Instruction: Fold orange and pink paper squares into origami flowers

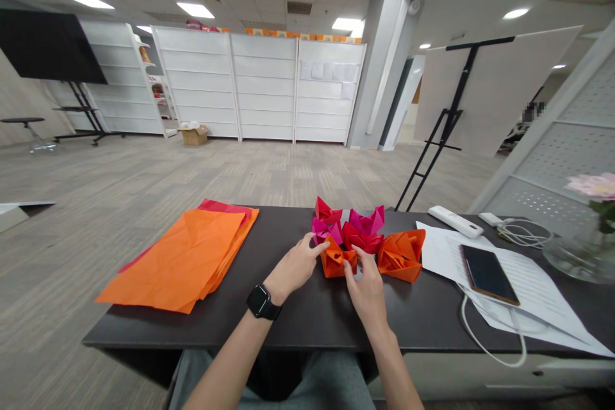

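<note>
A small orange origami piece (335, 261) rests on the dark table between my two hands. My left hand (296, 266), with a black watch at the wrist, grips its left side with the fingertips. From the right, my right hand (366, 288) holds its other edge between thumb and fingers. Right behind it stand a red origami piece (362, 240), a magenta one (369, 221) and several more folded pieces in a cluster. A larger orange origami piece (401, 256) sits just right of my right hand. The fingers hide part of the held piece.
Orange and red paper sheets (177, 256) lie stacked on the table's left. On the right are printed papers (446, 256), a phone (489, 274), a white power strip (455, 221), cables (523, 230) and a glass vase (576, 256). A black easel stand (439, 128) rises behind the table.
</note>
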Available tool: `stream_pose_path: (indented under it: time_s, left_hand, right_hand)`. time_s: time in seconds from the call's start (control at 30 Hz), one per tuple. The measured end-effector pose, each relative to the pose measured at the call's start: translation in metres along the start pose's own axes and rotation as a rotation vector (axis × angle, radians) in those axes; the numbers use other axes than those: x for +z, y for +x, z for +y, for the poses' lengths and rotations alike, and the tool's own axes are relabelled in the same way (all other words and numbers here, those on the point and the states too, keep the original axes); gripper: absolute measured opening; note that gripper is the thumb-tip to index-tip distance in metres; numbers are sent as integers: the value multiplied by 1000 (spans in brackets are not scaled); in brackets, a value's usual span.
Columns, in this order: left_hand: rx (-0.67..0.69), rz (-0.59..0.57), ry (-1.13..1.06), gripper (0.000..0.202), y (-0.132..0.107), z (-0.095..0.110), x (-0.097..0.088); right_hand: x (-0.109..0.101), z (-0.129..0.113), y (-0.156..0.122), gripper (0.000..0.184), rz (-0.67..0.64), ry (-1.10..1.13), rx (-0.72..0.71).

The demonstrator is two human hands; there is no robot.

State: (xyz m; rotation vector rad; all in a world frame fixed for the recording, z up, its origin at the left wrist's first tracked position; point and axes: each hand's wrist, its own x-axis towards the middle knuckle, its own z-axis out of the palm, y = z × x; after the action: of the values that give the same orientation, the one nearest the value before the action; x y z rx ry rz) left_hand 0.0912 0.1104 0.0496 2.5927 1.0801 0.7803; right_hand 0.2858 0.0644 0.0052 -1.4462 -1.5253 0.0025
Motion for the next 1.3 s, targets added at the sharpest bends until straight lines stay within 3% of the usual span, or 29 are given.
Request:
stream_pose_path:
  time_s: [0.43,0.8,1.3]
  left_hand:
    - [-8,-30,73,55,-1,-7,14]
    - [8,2,10,57,1,-4,21]
    - [4,-16,28,64,3,4,13]
  right_hand:
    - [2,3,-4,32,21,-6,58]
    - [2,0,-5,51,13,-7,77]
    - [2,0,-2,55,7,8,68]
